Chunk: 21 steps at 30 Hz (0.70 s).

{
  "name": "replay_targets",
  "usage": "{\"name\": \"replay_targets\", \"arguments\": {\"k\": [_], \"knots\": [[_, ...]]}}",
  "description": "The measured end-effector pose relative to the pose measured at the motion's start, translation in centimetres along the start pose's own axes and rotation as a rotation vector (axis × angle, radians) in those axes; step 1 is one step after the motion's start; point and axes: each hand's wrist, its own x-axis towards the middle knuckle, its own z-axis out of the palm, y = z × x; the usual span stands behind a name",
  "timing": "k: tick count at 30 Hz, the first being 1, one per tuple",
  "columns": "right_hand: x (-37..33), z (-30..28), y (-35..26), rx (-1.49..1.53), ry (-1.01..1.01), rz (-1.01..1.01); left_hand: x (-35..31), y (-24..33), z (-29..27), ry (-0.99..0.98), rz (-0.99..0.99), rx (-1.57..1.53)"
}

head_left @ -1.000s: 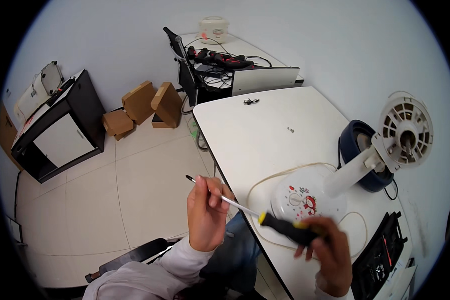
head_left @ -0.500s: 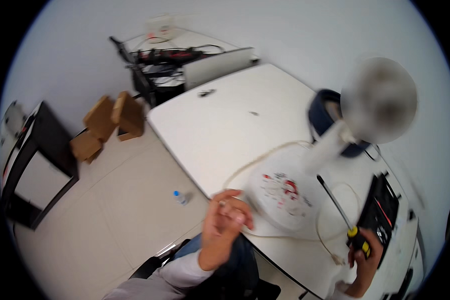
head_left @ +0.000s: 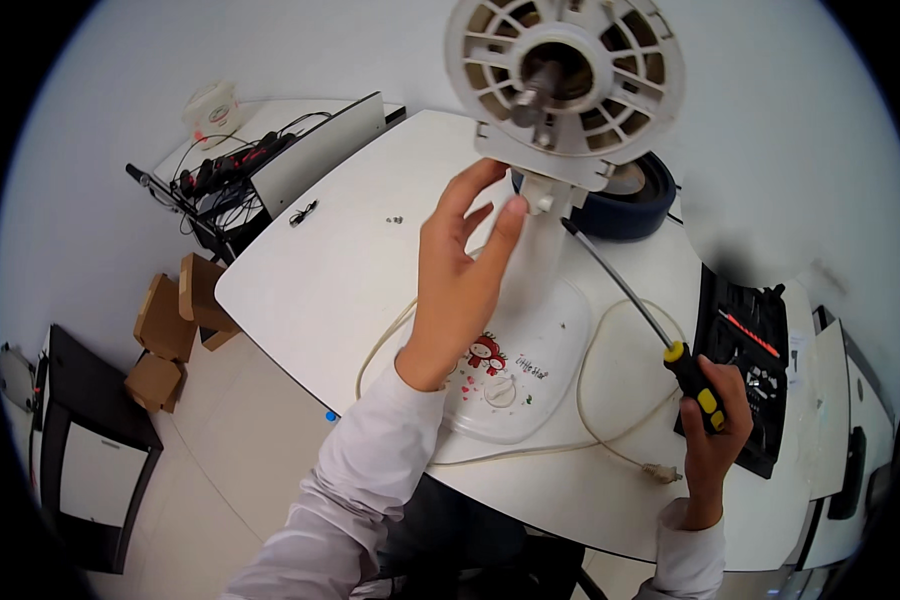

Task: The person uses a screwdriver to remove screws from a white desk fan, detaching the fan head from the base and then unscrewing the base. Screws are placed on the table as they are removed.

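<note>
A pale, off-white left sleeve point(head_left: 355, 490) is wrinkling in soft folds and ending in a plain cuff point(head_left: 420, 400) near the bare left hand point(head_left: 458, 290). A matching right sleeve point(head_left: 690, 560) (only its end is showing) is meeting the bare right hand point(head_left: 715, 425). Dark trousers point(head_left: 455, 525) are showing between the sleeves.

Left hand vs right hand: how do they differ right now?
Left hand is up at the fan, its grip unclear; right hand holds the screwdriver. Left hand arches wide; right hand curls closed. Left hand sits higher in view than right hand. Both are bare, with pale sleeves.
</note>
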Motion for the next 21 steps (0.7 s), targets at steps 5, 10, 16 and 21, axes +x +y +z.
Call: {"name": "replay_targets", "arguments": {"k": [5,10,16,21], "knots": [[0.4,0.3,0.7,0.007,0.002,-0.005,0.6,-0.2,0.6,-0.128,-0.024,-0.087],[0.6,0.6,0.6,0.034,-0.016,0.011,0.0,-0.9,1.1,-0.052,0.036,-0.091],[0.4,0.6,0.7,0.043,-0.029,0.03,-0.3,-1.1,1.4,-0.039,0.014,-0.141],[1.0,0.2,0.7,0.12,-0.097,0.148,-0.3,-1.4,1.4,-0.021,0.035,-0.117]]}}
